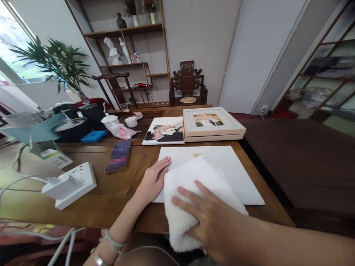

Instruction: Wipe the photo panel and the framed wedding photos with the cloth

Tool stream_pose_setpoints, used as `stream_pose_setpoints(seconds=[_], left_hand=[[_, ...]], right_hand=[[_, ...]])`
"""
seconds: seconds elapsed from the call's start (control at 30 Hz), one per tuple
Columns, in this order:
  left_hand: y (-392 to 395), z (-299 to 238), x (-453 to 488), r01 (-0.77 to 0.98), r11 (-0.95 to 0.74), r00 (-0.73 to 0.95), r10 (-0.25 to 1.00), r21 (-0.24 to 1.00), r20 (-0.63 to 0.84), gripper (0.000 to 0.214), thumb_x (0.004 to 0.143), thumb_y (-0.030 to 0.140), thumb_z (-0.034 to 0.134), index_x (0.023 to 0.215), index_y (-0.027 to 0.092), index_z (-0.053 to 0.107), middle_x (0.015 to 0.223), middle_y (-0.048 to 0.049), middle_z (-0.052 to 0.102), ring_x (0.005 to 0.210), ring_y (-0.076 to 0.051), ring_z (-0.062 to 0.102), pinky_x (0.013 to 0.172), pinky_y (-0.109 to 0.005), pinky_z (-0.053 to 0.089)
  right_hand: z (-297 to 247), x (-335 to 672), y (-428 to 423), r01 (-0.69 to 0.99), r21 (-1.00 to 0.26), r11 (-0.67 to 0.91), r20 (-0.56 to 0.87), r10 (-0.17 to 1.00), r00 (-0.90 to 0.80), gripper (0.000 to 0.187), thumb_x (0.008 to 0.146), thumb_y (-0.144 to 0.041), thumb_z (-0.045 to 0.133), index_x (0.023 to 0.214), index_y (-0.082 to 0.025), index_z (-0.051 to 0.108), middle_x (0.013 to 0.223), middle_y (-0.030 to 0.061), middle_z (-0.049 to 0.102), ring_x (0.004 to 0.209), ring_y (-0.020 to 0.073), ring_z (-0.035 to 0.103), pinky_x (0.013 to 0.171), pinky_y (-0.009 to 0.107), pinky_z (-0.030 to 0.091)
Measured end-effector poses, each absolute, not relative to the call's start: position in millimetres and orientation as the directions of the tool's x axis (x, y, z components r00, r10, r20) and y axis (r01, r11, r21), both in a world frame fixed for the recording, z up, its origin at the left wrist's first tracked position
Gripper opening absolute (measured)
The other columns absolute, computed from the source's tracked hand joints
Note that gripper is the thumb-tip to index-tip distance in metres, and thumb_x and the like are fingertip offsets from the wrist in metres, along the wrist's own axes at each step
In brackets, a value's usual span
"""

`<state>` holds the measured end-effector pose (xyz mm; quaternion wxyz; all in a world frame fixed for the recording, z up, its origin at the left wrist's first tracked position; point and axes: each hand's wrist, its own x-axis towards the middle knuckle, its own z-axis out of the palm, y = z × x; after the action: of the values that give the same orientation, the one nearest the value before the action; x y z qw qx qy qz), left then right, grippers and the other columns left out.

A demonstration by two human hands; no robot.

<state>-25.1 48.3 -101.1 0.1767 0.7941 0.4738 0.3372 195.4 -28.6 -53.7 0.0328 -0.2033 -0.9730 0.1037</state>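
The right hand [210, 218] lies flat, fingers spread, on the white towel [191, 181], which stretches away from the person. The left hand [154, 179] rests on the white board [238, 173], fingers flat and loose.

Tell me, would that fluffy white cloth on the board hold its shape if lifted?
Probably not: the cloth drapes limply over the edge of the table, so it would likely flop. Its thick pile looks soft and light, unlikely to break. Under the right hand it may slide easily on the smooth white board.

Home study/tea room, wood tea table [83, 207] w/ kettle [72, 127], display shelving [130, 48] w/ figurines, carved chair [188, 84], potted plant [55, 61]
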Motion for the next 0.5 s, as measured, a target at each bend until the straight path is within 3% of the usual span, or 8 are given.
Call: stream_pose_setpoints(seconds=[0.1, 0.17, 0.3, 0.4, 0.5], left_hand=[[48, -102, -25, 0.64, -0.486, 0.325, 0.873, 0.595, 0.363, 0.037, 0.09, 0.029, 0.04, 0.112, 0.013, 0.065, 0.124, -0.0122, 0.062, 0.121, -0.024, 0.054, 0.106, -0.044, 0.039], [48, -102, -25, 0.652, -0.468, 0.312, 0.883, 0.596, 0.351, 0.038, 0.091, 0.03, 0.04, 0.114, 0.013, 0.063, 0.125, -0.0124, 0.062, 0.12, -0.024, 0.054, 0.106, -0.044, 0.039], [44, -97, -25, 0.646, -0.452, 0.29, 0.89, 0.614, 0.35, 0.043, 0.093, 0.033, 0.037, 0.126, 0.01, 0.054, 0.131, -0.0139, 0.056, 0.124, -0.023, 0.051, 0.107, -0.04, 0.038], [41, -95, -26, 0.589, -0.526, 0.327, 0.849, 0.613, 0.415, 0.046, 0.094, 0.033, 0.036, 0.136, 0.013, 0.043, 0.144, -0.012, 0.043, 0.135, -0.021, 0.036, 0.113, -0.038, 0.028], [39, -95, -28, 0.546, -0.564, 0.328, 0.824, 0.619, 0.462, 0.048, 0.096, 0.032, 0.033, 0.141, 0.015, 0.035, 0.15, -0.0101, 0.033, 0.139, -0.019, 0.027, 0.115, -0.037, 0.021]], right_hand=[[-53, 203, -10, 0.457, -0.311, 0.833, 0.041, 0.492, -0.87, 0.035, 0.078, -0.021, 0.055, 0.113, -0.02, 0.063, 0.144, 0.0141, 0.039, 0.138, 0.0249, 0.022, 0.111, 0.054, 0.013], [-53, 205, 12, 0.55, -0.323, 0.77, 0.032, 0.59, -0.807, 0.037, 0.08, -0.017, 0.052, 0.116, -0.016, 0.061, 0.141, 0.0177, 0.042, 0.138, 0.0231, 0.023, 0.111, 0.051, 0.013], [-52, 197, 52, 0.684, -0.282, 0.673, 0.054, 0.723, -0.689, 0.039, 0.085, -0.017, 0.042, 0.121, -0.017, 0.056, 0.143, 0.0156, 0.041, 0.139, 0.0261, 0.02, 0.108, 0.058, 0.016], [-53, 182, 63, 0.702, -0.246, 0.668, 0.051, 0.732, -0.679, 0.04, 0.082, -0.015, 0.045, 0.119, -0.02, 0.057, 0.145, 0.0125, 0.038, 0.139, 0.0295, 0.019, 0.105, 0.064, 0.014], [-52, 169, 53, 0.609, -0.21, 0.764, 0.053, 0.631, -0.774, 0.036, 0.08, -0.015, 0.049, 0.114, -0.017, 0.061, 0.145, 0.0149, 0.038, 0.138, 0.0307, 0.02, 0.105, 0.064, 0.013]])
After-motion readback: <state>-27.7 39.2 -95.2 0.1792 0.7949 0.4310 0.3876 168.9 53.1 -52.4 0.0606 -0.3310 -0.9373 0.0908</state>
